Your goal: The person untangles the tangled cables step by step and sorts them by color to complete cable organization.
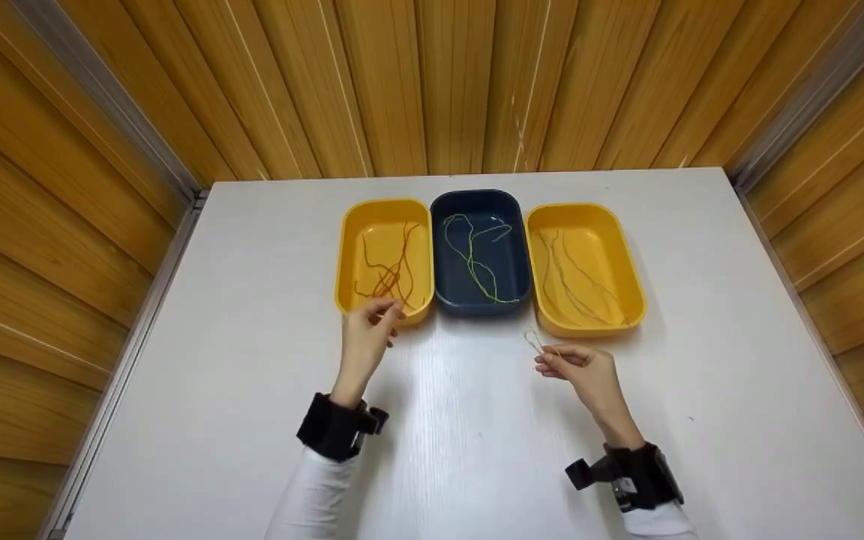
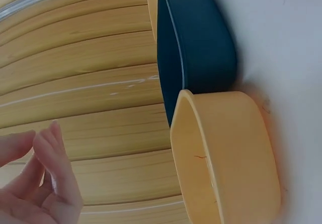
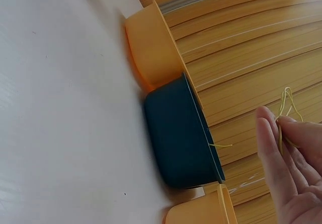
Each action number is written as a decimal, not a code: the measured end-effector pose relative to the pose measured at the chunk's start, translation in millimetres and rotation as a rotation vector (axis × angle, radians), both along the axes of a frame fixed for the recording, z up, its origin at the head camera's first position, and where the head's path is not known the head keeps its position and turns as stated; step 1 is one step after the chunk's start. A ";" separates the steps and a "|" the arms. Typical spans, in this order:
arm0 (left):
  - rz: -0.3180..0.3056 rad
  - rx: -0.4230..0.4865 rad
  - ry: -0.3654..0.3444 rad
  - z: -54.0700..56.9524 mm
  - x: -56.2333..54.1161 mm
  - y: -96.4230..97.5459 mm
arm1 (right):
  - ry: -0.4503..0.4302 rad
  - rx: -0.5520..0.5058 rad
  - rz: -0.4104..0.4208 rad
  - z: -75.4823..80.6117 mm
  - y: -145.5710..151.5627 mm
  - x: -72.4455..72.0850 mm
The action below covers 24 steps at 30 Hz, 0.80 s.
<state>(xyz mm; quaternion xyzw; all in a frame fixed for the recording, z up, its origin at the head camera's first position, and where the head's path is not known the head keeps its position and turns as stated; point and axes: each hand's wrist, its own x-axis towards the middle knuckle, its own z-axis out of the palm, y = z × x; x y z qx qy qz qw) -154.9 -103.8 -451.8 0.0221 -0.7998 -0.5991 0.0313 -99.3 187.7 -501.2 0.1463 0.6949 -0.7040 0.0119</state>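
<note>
My right hand [image 1: 586,375] pinches a pale yellow string [image 3: 287,103] between thumb and fingertips, in front of the right yellow tray [image 1: 589,331]. A thin loop of the string sticks up past the fingertips. The left hand [image 1: 368,337] hovers at the front rim of the left yellow tray [image 1: 353,225], its fingers loosely curled. In the left wrist view nothing shows between this hand's thumb and fingers [image 2: 55,168]. Several orange-red strings [image 1: 391,277] lie tangled in that left tray, partly behind the hand.
Between the yellow trays stands a dark blue tray [image 1: 481,306] with yellow-green string [image 1: 469,259] inside. Several pale strings [image 1: 567,277] lie in the right yellow tray. All three stand side by side on a white table [image 1: 447,450], before wood-patterned walls [image 1: 454,90].
</note>
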 end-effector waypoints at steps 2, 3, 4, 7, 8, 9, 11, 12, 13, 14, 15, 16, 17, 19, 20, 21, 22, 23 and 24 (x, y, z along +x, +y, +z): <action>-0.025 -0.004 0.009 -0.1 8.9 4.5 | 0.000 -0.003 -0.001 -0.1 -0.6 0.2; -0.035 -0.007 0.009 -0.5 13.2 6.7 | -0.003 -0.003 -0.001 -0.2 -0.9 0.4; -0.046 -0.009 0.008 -1.1 17.6 8.7 | -0.006 -0.002 -0.001 -0.3 -1.2 0.5; -0.067 -0.008 -0.007 -3.5 30.0 14.4 | -0.017 0.001 0.003 -0.8 -2.1 0.9; -0.074 -0.002 -0.013 -4.8 33.7 16.1 | -0.021 -0.001 0.002 -0.9 -2.3 1.0; -0.080 0.006 -0.019 -5.9 37.1 17.7 | -0.025 -0.001 0.001 -1.1 -2.6 1.0; -0.090 0.020 -0.031 -7.9 42.9 19.7 | -0.029 0.002 0.002 -0.7 -3.9 -0.1; -0.097 0.025 -0.031 -9.0 45.3 20.2 | -0.032 0.006 0.003 -0.3 -4.5 -1.0; -0.101 0.028 -0.034 -9.8 47.6 20.6 | -0.034 0.013 0.005 0.5 -5.2 -2.2; -0.104 0.030 -0.037 -10.5 49.7 20.9 | -0.031 0.019 0.009 1.2 -5.8 -4.2; -0.107 0.031 -0.041 -10.8 51.6 21.1 | -0.028 0.025 0.015 2.0 -6.5 -6.9; -0.110 0.031 -0.043 -11.1 53.2 21.0 | -0.024 0.034 0.022 3.2 -7.3 -10.5; -0.113 0.033 -0.044 -11.2 54.7 20.8 | -0.020 0.040 0.030 4.6 -8.2 -14.8; -0.118 0.038 -0.045 -11.1 57.1 20.6 | -0.015 0.048 0.042 8.1 -10.0 -25.3; -0.121 0.041 -0.045 -11.0 58.0 20.5 | -0.012 0.055 0.050 9.7 -10.7 -31.4; -0.122 0.044 -0.045 -10.9 58.7 20.5 | -0.011 0.064 0.059 11.7 -11.7 -37.7; -0.123 0.048 -0.045 -11.2 59.4 20.4 | -0.010 0.073 0.067 13.6 -12.7 -44.3; -0.123 0.052 -0.047 -11.4 59.9 20.4 | -0.008 0.078 0.075 15.4 -13.6 -50.9; -0.121 0.055 -0.048 -11.8 60.2 20.4 | -0.007 0.080 0.080 16.7 -14.7 -57.8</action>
